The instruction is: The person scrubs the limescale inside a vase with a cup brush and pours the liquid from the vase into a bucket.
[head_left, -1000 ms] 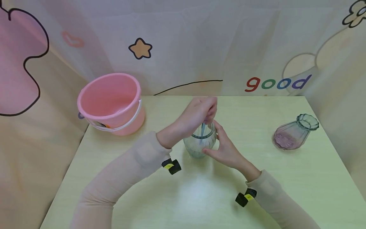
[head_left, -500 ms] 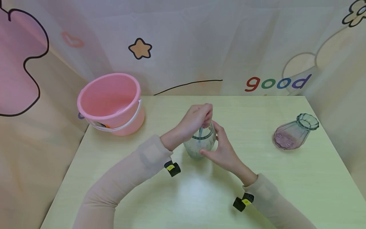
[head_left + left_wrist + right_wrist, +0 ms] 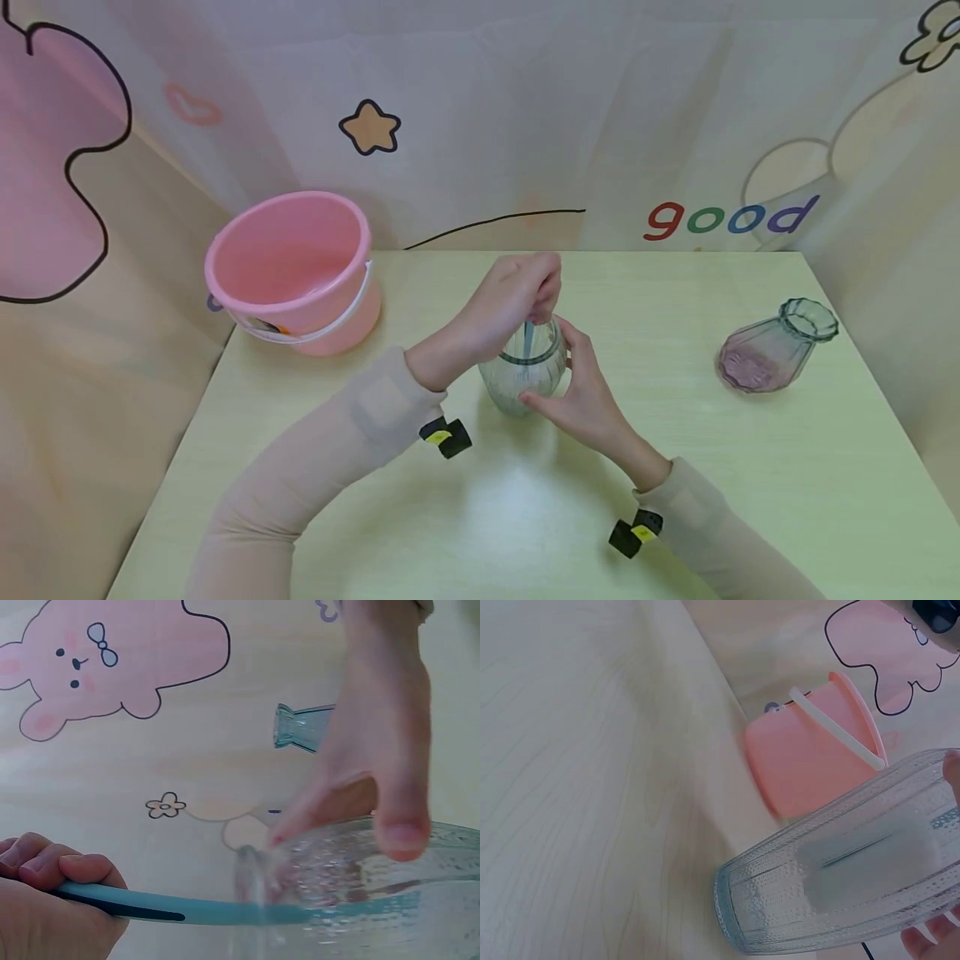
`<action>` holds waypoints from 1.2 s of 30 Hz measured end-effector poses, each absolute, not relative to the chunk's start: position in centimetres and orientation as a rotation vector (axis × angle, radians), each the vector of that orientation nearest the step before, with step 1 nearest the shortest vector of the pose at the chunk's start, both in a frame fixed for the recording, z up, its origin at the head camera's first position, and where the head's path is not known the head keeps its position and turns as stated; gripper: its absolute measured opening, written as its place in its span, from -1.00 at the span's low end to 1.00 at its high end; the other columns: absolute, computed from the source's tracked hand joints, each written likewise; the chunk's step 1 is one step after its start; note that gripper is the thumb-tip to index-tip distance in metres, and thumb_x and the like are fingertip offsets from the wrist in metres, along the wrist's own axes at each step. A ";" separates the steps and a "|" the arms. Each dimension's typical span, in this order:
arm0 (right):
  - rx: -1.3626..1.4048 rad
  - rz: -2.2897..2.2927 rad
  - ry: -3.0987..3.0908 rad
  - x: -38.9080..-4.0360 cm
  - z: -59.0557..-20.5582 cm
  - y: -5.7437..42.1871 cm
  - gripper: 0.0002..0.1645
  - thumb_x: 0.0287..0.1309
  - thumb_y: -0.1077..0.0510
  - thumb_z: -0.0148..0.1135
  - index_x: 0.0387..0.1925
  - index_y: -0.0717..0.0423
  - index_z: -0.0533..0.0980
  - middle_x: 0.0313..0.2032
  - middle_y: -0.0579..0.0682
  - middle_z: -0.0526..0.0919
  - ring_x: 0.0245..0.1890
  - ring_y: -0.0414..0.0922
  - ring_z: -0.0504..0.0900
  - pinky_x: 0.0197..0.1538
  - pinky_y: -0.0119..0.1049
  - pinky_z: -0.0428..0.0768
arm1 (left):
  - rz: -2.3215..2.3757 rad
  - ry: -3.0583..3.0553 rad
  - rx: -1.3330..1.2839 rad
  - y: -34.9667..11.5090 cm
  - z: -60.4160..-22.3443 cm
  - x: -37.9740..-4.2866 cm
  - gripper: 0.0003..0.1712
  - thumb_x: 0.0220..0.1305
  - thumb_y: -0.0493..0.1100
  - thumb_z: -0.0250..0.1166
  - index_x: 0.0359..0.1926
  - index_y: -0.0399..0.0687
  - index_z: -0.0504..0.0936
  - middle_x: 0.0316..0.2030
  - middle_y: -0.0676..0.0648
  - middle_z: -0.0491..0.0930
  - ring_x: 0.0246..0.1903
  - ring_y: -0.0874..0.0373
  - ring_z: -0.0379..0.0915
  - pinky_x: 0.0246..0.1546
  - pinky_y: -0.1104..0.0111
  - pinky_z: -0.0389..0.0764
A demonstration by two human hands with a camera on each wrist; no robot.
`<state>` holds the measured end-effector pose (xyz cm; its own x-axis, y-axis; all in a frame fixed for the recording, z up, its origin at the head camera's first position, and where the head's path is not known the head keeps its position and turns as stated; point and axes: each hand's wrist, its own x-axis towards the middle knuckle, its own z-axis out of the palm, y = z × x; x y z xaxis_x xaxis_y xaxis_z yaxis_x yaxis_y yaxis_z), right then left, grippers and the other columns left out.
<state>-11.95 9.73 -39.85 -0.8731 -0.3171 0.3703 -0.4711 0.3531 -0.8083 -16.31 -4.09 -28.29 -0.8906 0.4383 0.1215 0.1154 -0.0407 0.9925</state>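
A clear ribbed glass vase is at mid-table, mouth up, with tiny droplets on its wall in the right wrist view. My right hand holds its right side, thumb in front and fingers behind. Above the mouth, my left hand grips the blue handle of a bottle brush that has a dark strip along it. The handle runs down through the vase's mouth. Through the glass, the right wrist view shows the pale, block-like brush head inside.
Back left stands a pink bucket with a white handle. A second glass vase, pinkish at its base, lies on its side at the right. A printed curtain hangs behind the pale wooden table.
My left hand dips with the brush, then rises again to nearly its earlier height. The right hand stays on the vase, its wrist shifting slightly down and left.
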 end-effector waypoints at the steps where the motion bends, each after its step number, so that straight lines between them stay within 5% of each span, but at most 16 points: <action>1: 0.720 1.546 -2.458 -12.0 -39.8 9.7 0.10 -0.22 0.26 0.41 0.29 0.19 -0.07 0.21 0.19 0.11 0.13 0.02 0.20 0.02 0.14 0.34 | 2.025 1.997 0.602 -4.1 -28.0 -16.2 -0.62 0.21 -0.17 -0.20 -0.72 -0.16 0.08 -0.73 -0.08 0.04 -0.65 0.01 0.00 -0.52 0.34 0.24; 19: 0.683 1.538 -2.438 -11.9 -39.7 9.4 0.10 -0.27 0.27 0.44 0.27 0.22 -0.03 0.18 0.19 0.15 0.10 0.00 0.22 -0.01 0.07 0.35 | 2.074 1.929 0.714 -4.7 -24.5 -15.5 -0.63 0.23 -0.20 -0.22 -0.71 -0.18 0.07 -0.72 -0.07 -0.01 -0.67 0.06 -0.07 -0.56 0.30 0.13; 36: 0.667 1.519 -2.472 -11.8 -39.7 9.4 0.11 -0.25 0.25 0.43 0.28 0.22 -0.04 0.16 0.20 0.15 0.08 0.02 0.22 -0.01 0.05 0.36 | 2.025 2.006 0.604 -4.2 -29.1 -16.1 -0.60 0.23 -0.17 -0.19 -0.74 -0.18 0.11 -0.75 -0.06 0.05 -0.67 0.02 0.00 -0.56 0.34 0.20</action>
